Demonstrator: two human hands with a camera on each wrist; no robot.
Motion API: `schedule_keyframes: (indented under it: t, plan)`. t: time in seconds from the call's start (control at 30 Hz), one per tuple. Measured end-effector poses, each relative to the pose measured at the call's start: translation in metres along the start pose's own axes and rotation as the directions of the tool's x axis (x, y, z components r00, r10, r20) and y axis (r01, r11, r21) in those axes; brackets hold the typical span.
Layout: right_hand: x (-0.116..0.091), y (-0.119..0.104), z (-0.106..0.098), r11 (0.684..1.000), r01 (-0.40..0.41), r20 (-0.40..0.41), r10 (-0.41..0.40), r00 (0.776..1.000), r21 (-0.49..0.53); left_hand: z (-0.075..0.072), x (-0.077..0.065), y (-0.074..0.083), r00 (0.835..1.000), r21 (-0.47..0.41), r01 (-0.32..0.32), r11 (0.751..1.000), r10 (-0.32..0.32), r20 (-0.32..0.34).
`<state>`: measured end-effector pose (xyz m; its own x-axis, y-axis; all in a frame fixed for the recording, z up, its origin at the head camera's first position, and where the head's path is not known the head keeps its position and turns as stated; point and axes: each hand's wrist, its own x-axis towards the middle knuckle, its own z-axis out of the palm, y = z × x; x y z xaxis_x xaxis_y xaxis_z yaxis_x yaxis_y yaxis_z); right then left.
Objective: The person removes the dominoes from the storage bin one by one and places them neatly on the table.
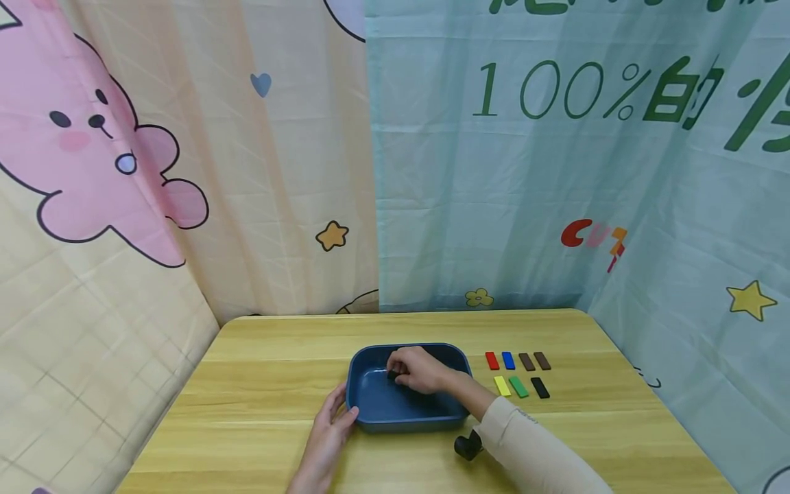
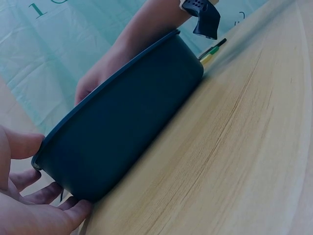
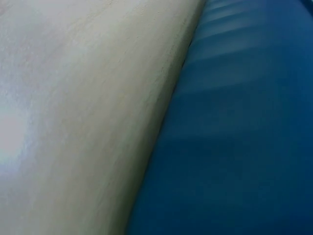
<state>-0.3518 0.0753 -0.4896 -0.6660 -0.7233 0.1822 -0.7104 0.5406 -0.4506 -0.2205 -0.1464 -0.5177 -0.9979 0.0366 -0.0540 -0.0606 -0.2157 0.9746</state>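
Observation:
A dark blue plastic tub (image 1: 404, 424) stands on the table in front of me. My left hand (image 1: 328, 432) holds its near left corner; the left wrist view has the thumb at the rim and the fingers against the outer wall. Reaching into the tub, my right hand (image 1: 421, 370) pinches a small black block (image 1: 392, 374), mostly covered by the fingers. Only the tub's outer wall (image 3: 230, 147) and the tabletop appear in the right wrist view, so that hand is hidden there.
Right of the tub, small flat blocks lie in two rows: red (image 1: 492, 360), blue (image 1: 508, 360) and two brown (image 1: 527, 361) behind, yellow (image 1: 502, 385), green (image 1: 518, 387) and black (image 1: 540, 387) in front. The wooden table (image 1: 259, 412) meets printed curtains (image 1: 469, 226) behind it.

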Motion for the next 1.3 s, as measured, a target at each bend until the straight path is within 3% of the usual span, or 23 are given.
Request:
schedule_keyframes:
  t: [0.5,1.3]
  plan:
    - [-0.011,0.004,-0.015,0.980,-0.086,-0.034,0.094,0.995,0.182,0.000,-0.001,0.001,1.000,0.010,0.010,1.000,-0.010,-0.016]
    - [-0.044,0.019,-0.043,0.972,-0.096,-0.123,0.124,0.985,0.212,-0.001,0.001,-0.002,1.000,-0.010,-0.007,1.000,0.007,0.003]
